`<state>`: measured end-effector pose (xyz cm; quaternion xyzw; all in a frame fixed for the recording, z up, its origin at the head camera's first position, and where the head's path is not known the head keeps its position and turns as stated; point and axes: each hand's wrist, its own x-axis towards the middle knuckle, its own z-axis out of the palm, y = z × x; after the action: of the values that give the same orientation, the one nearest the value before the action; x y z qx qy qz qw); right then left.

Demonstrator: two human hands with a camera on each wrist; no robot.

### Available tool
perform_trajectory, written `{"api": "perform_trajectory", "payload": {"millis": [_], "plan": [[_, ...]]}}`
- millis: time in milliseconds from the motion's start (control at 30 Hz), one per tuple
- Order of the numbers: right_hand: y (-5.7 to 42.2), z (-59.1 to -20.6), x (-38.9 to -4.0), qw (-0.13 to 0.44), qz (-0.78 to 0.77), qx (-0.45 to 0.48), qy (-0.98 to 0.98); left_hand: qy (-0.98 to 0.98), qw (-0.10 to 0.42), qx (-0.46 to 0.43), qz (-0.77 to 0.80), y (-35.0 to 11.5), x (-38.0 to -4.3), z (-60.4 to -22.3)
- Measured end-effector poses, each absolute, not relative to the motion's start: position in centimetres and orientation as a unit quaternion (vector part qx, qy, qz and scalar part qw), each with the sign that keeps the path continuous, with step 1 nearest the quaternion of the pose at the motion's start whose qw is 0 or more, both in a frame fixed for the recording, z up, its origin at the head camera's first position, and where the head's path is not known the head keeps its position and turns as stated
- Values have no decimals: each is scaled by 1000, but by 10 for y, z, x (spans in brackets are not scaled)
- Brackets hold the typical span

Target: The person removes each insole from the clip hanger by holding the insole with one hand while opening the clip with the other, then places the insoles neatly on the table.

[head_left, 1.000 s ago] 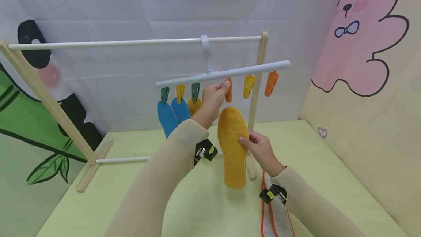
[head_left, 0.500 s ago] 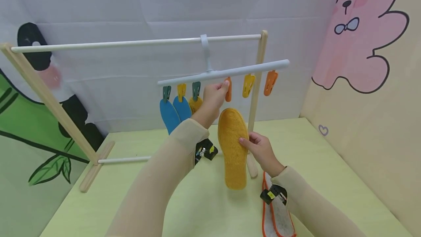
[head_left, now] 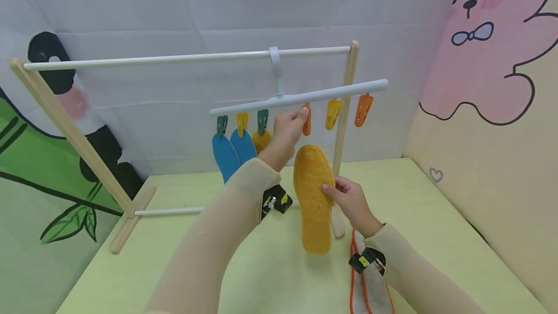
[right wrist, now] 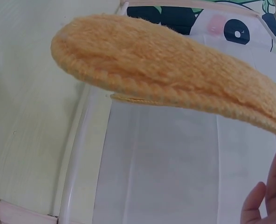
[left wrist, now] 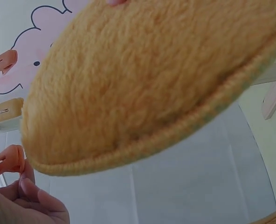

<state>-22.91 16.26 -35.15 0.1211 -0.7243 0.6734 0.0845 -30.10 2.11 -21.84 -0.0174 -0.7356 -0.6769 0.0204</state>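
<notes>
While the left hand [head_left: 285,134] pinches an orange clip [head_left: 307,122], the right hand [head_left: 354,205] pinches a fuzzy yellow insole [head_left: 313,197] below it, not hung yet. Two blue insoles [head_left: 225,156] and another yellow insole [head_left: 261,142] already hang at left; gray insoles [head_left: 377,290] lie on the counter [head_left: 270,275], near right.

I have a pale yellow-green table [head_left: 261,275] in my head view, and a wooden rack [head_left: 74,132] stands on it by a left foot [head_left: 125,232] and a right foot [head_left: 337,223]; nearer my camera, at right, I see flat grey pieces [head_left: 376,287] with orange-red edging lying partly hidden
</notes>
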Motion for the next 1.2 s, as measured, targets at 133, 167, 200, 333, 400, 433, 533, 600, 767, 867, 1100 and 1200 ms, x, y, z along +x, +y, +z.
{"api": "perform_trajectory", "payload": {"millis": [133,167,200,333,400,433,533,600,767,867,1100,1200], "plan": [[166,-352,-227,87,673,109,-726,-735,16,-23,-678,25,-300,-219],[167,-352,-226,88,673,106,-727,-736,15,-25,-677,26,-300,-220],[168,-353,-225,89,673,104,-727,-736,15,-27,-676,27,-300,-220],[172,-354,-223,92,668,102,-731,-737,17,-35,-675,31,-299,-221],[174,-355,-222,93,665,105,-733,-737,18,-37,-674,32,-299,-221],[175,-356,-222,93,664,105,-735,-738,16,-38,-673,33,-299,-220],[180,-358,-220,92,659,105,-739,-739,14,-39,-673,35,-299,-219],[184,-359,-220,93,653,103,-745,-741,14,-39,-671,36,-299,-219],[191,-361,-221,94,640,89,-758,-743,19,-28,-668,34,-301,-217],[193,-362,-220,87,641,82,-758,-744,14,-24,-668,33,-302,-217],[199,-364,-221,64,640,90,-761,-744,13,-33,-667,34,-300,-217],[204,-366,-223,57,631,88,-768,-746,13,-42,-664,35,-299,-216]]}}
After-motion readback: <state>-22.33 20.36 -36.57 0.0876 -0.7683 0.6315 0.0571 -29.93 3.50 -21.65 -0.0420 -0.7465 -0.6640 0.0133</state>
